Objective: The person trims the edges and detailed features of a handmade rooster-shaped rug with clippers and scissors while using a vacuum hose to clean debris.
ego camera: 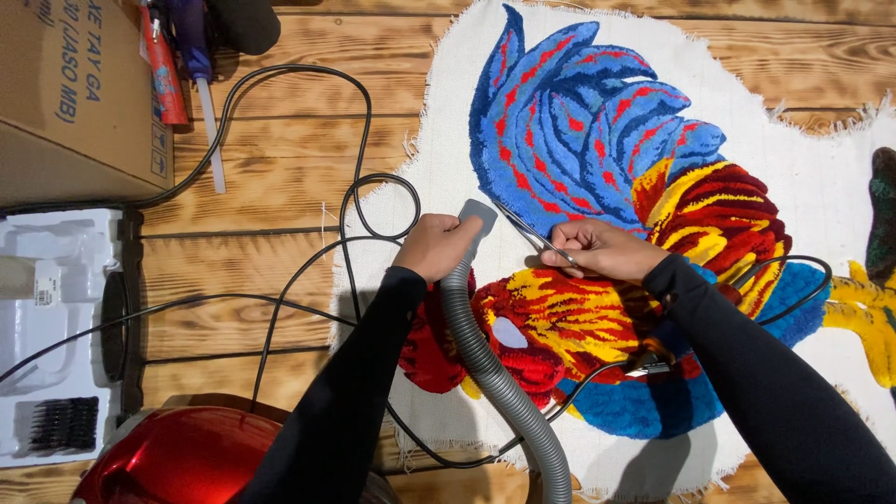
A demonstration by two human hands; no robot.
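1. Gripping the grey ribbed vacuum hose near its flat nozzle, the left hand has its fingers curled tight around the tube, knuckles up.
2. The nozzle tip rests on the white backing cloth of a tufted rug, just beside the blue feather-shaped pile.
3. The right hand holds a pair of thin metal scissors, fingers pressed together around the handles; the blades point toward the nozzle and lie close to it.
4. The rug shows a rooster-like figure in blue, red and yellow yarn, spread on a wooden plank floor.
5. The hose runs down across the red and yellow pile toward the bottom edge.
6. A red vacuum cleaner body sits at lower left, black cables looping over the floor.
7. A cardboard box and a white moulded tray lie at the left.
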